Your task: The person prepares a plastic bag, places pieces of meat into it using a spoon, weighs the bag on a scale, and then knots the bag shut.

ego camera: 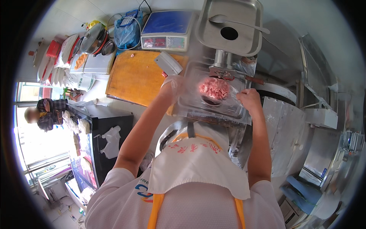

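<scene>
A mound of minced meat (214,88) lies on clear plastic film or a bag (235,91), over a shallow steel tray (190,74). Directly beyond it is the outlet of a meat grinder (223,61). My right hand (249,98) pinches the plastic at the right of the meat, its fingers closed. To the left, my left hand (173,86) is wrapped in clear plastic that hides its fingers, so its grip is unclear. Just past it, a cleaver (168,63) rests on a wooden cutting board (134,77), with a small scrap of red meat (164,74) beside the blade.
On the grinder, a steel hopper pan (243,43) holds a metal spoon (238,23). A blue-topped weighing scale (168,24) and a blue plastic bag with a calculator (128,28) stand behind the board. A person (47,114) is beyond the dark display case (111,140).
</scene>
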`<state>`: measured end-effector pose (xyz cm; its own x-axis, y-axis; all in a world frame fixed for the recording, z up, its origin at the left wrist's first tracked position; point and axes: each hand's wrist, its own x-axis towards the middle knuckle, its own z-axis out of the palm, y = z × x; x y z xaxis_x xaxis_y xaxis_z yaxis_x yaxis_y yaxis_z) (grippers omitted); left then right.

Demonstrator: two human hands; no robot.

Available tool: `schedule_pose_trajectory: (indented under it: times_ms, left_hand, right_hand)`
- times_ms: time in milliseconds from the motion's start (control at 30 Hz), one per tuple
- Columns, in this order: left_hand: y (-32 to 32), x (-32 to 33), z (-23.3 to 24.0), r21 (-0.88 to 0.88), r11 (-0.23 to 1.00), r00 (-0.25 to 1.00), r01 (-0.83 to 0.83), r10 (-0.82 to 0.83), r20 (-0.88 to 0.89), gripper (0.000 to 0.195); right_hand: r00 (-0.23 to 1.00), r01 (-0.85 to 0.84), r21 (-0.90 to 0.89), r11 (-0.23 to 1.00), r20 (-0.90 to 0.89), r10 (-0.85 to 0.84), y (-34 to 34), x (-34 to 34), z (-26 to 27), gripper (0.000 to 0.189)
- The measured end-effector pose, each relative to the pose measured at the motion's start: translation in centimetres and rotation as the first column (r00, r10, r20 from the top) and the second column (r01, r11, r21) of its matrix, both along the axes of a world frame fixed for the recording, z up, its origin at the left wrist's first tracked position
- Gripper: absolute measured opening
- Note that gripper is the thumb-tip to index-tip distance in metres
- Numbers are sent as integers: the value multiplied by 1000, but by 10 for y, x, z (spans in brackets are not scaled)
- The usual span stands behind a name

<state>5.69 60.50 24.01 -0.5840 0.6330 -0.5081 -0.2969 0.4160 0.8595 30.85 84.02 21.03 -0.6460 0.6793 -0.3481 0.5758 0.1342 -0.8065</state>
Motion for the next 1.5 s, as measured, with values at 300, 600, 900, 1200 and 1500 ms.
schedule_pose_trajectory:
  times_ms: [300, 600, 900, 1200, 1500]
  left_hand:
    - [-10, 6, 18, 160, 986, 996, -49, 59, -64, 15]
    - [-19, -4, 79, 350, 854, 917, -385, 311, 248, 17]
    - [-114, -95, 121, 395, 916, 932, -72, 203, -302, 24]
    - [-201, -195, 170, 503, 864, 950, 11, 149, -275, 38]
    - [-281, -296, 105, 218, 962, 986, -166, 169, 6, 21]
  right_hand:
    - [898, -140, -339, 930, -440, -25, -6, -17, 27, 29]
    - [787, -199, -352, 914, -613, -65, -51, -48, 94, 32]
    - [666, -498, -467, 731, -745, -23, -116, -122, 153, 28]
    - [678, -412, -611, 675, -701, -220, -214, -265, 160, 25]
    - [852, -3, -629, 778, -408, -326, -303, -347, 111, 22]
